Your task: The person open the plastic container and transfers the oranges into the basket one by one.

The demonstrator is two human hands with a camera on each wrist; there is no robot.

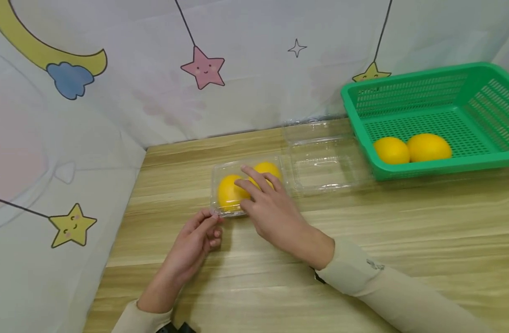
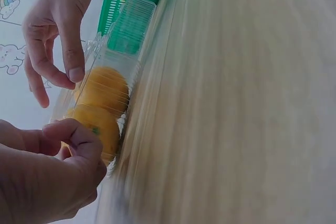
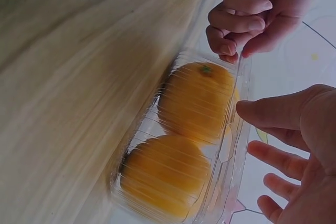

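Observation:
A clear plastic clamshell box (image 1: 223, 169) lies on the wooden table with two oranges inside, a left one (image 1: 228, 190) and a right one (image 1: 269, 169). Its lid lies over the fruit. My left hand (image 1: 194, 243) pinches the box's near left corner at the rim between thumb and fingertips. Above the lid is my right hand (image 1: 275, 210), its fingers spread and partly covering the right orange in the head view. In the right wrist view its thumb (image 3: 268, 113) meets the rim edge, while the other fingers stay loosely extended along that side.
Right of the box stands another clear plastic container (image 1: 321, 171), its lid folded back. A green basket (image 1: 364, 138) at the far right holds two more oranges (image 1: 428, 147). A cloth printed with stars (image 1: 202, 68) hangs behind and to the left of the table (image 1: 396, 231).

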